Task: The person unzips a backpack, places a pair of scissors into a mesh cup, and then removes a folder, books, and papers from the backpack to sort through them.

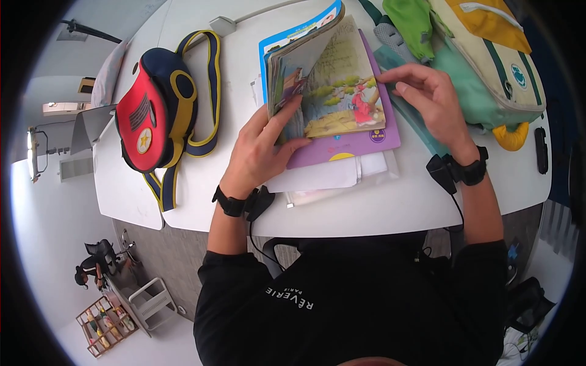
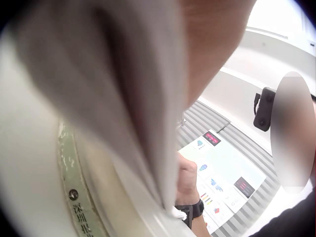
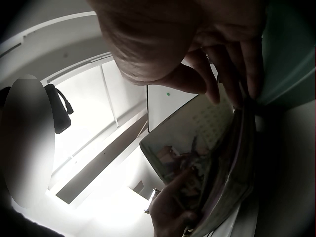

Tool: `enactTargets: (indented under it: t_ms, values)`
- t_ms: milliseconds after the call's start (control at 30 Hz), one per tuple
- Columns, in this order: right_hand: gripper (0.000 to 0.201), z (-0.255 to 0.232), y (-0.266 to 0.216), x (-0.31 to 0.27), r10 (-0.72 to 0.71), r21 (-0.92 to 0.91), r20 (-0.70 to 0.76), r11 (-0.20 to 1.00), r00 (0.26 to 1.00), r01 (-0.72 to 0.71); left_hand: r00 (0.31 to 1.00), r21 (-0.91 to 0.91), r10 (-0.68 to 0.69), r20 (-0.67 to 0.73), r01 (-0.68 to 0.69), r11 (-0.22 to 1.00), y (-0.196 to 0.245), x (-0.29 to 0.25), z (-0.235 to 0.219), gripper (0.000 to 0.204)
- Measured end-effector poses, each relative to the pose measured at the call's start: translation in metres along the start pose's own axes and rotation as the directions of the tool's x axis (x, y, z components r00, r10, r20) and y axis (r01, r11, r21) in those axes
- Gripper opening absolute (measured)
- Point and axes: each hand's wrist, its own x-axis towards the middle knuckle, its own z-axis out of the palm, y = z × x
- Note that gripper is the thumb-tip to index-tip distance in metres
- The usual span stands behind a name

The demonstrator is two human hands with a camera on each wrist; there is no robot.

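Directly ahead at 12 o'clock on the white counter [image 1: 378,213], an illustrated book [image 1: 342,91] lies open over a purple book [image 1: 354,144]. My left hand [image 1: 259,143], at 8 o'clock, holds the raised left pages, fingers curled about them. My right hand [image 1: 430,100], at 3 o'clock, has its fingers loosely bent, thumb and index parted, the index tip by the page edge; I cannot tell whether it touches. A red-and-navy bag [image 1: 162,113] sits at 10 o'clock.
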Motion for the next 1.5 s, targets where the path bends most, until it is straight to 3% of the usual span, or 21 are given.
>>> enactTargets:
  t_ms: [233, 300, 367, 433, 533, 833, 1067, 1167, 1233, 1267, 1333, 1433, 1500]
  values:
    - [0.022, 0.0, -0.001, -0.001, -0.02, -0.015, 0.004, 1.0, 1.0, 0.02, 0.986, 0.038, 0.091, -0.138, -0.087, 0.995, -0.006, -0.005, 0.002, 0.05]
    - [0.022, 0.0, 0.0, -0.001, -0.012, -0.002, -0.003, 1.0, 1.0, 0.012, 0.972, -0.191, -0.032, -0.234, -0.013, 0.982, -0.012, -0.009, 0.01, 0.059]
    - [0.022, 0.0, 0.0, -0.001, -0.008, 0.014, -0.007, 1.0, 1.0, 0.008, 0.975, -0.152, -0.029, -0.219, -0.005, 0.988, -0.012, -0.008, 0.003, 0.057]
    - [0.021, -0.001, 0.001, 0.0, -0.005, -0.016, 0.012, 1.0, 1.0, 0.005, 0.996, 0.007, 0.094, 0.007, -0.094, 0.996, -0.002, 0.001, -0.012, 0.056]
    - [0.022, 0.0, -0.003, -0.001, -0.007, -0.026, 0.018, 1.0, 1.0, 0.007, 0.998, -0.035, 0.04, 0.048, -0.039, 0.999, -0.001, 0.0, -0.01, 0.054]
    - [0.022, 0.0, -0.001, -0.001, 0.005, -0.01, 0.013, 1.0, 1.0, -0.005, 0.999, -0.034, 0.036, -0.037, -0.037, 0.999, 0.003, 0.003, 0.001, 0.072]
    - [0.022, 0.0, -0.001, 0.0, -0.008, -0.02, 0.003, 1.0, 1.0, 0.008, 1.0, -0.036, 0.006, -0.007, -0.007, 0.999, 0.001, 0.0, -0.004, 0.057]
    - [0.029, -0.001, -0.003, -0.002, 0.003, -0.054, 0.033, 0.999, 0.999, -0.002, 0.998, -0.048, 0.006, -0.063, -0.009, 0.999, -0.003, -0.004, 0.001, 0.058]
    - [0.042, -0.002, -0.003, -0.002, -0.022, 0.003, 0.026, 1.0, 0.999, 0.022, 0.961, -0.064, 0.11, -0.254, -0.13, 0.989, 0.002, 0.004, 0.006, 0.061]
    - [0.042, -0.003, -0.003, -0.002, -0.022, 0.001, 0.03, 1.0, 0.999, 0.022, 0.96, -0.064, 0.107, -0.257, -0.128, 0.99, 0.003, 0.004, 0.004, 0.061]
    - [0.051, -0.004, -0.004, -0.002, -0.04, 0.022, 0.055, 0.999, 0.998, 0.039, 0.99, -0.005, 0.123, -0.064, -0.124, 0.992, 0.002, 0.003, -0.005, 0.064]
    - [0.047, -0.007, -0.003, -0.005, -0.032, 0.124, 0.087, 0.992, 0.996, 0.021, 0.985, 0.051, 0.172, 0.017, -0.172, 0.984, -0.003, 0.001, -0.008, 0.064]
    - [0.043, -0.004, -0.008, -0.004, -0.019, 0.106, 0.085, 0.994, 0.996, 0.009, 0.991, 0.023, 0.132, 0.026, -0.133, 0.991, -0.002, 0.0, -0.009, 0.063]
